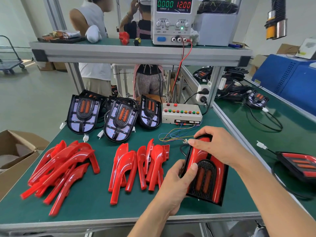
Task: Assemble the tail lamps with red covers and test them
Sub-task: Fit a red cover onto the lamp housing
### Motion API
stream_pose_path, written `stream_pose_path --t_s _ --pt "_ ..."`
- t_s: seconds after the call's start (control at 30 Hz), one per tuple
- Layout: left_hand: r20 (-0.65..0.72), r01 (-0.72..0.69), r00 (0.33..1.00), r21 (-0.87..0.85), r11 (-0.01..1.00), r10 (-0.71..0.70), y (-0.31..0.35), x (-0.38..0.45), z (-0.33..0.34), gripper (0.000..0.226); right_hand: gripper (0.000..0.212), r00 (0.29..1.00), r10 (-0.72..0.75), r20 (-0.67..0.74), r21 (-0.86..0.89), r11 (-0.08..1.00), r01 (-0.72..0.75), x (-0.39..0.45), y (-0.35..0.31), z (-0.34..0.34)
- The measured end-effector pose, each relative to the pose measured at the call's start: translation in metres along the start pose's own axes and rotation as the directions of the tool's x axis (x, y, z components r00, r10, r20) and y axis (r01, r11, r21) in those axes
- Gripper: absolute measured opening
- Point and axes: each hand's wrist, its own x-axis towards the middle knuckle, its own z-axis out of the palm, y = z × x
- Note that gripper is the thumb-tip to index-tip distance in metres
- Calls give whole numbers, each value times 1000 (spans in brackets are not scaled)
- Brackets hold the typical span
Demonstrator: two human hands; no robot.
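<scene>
Gripping a tail lamp (206, 170) at the bench's 5 o'clock corner, a worker's left hand (177, 178) curls round the lamp's left edge, thumb laid across its glossy red cover, while the right hand (217, 147) arches over the top end at 12 o'clock, fingers bent round the black rim. The lamp's long axis runs roughly 12 to 6, tilted slightly toward 11, and its small white connector (185, 141) sits just beside the right fingertips at 10 o'clock from the lamp, so the right hand looks the nearer one for plugging in. Thin coloured test wires (172, 134) trail from that spot back to a beige switch box (181, 113) studded with red, green and yellow buttons at 12 o'clock. Loose red covers (65, 166), smooth, curved and blade-like, lie in two heaps at 9 o'clock on the green mat (95, 202); uncovered lamp bases (119, 119), black-framed with pale, dotted boards and twin orange bars, lean behind them. Overhead, a power supply (172, 21) reads zero current, suggesting testing has not begun.
</scene>
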Motion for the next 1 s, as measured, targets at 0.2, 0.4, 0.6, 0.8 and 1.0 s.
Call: stream_pose_path --t_s 0.2,0.4,0.6,0.8,1.0 --pt "-10 -4 1000 9 1000 4 2 0 -1 26 45 1000 -26 5 -98 995 26 0 2 2" --pt "-4 13 1000 -8 1000 -13 1 0 -5 25 64 966 -44 255 97 995 20 -2 12 -25" --pt "98 20 995 -35 999 -17 1 -2 -10 38 45 972 -88 220 280 960 24 -2 20 -21" --pt "241 76 969 -89 993 -53 -1 -8 -19 41 44 967 -73 244 441 897 -44 -2 27 -16" --pt "226 38 974 -79 996 -20 -4 -5 -20 38 45 965 -69 253 506 860 -71 -2 30 -13"
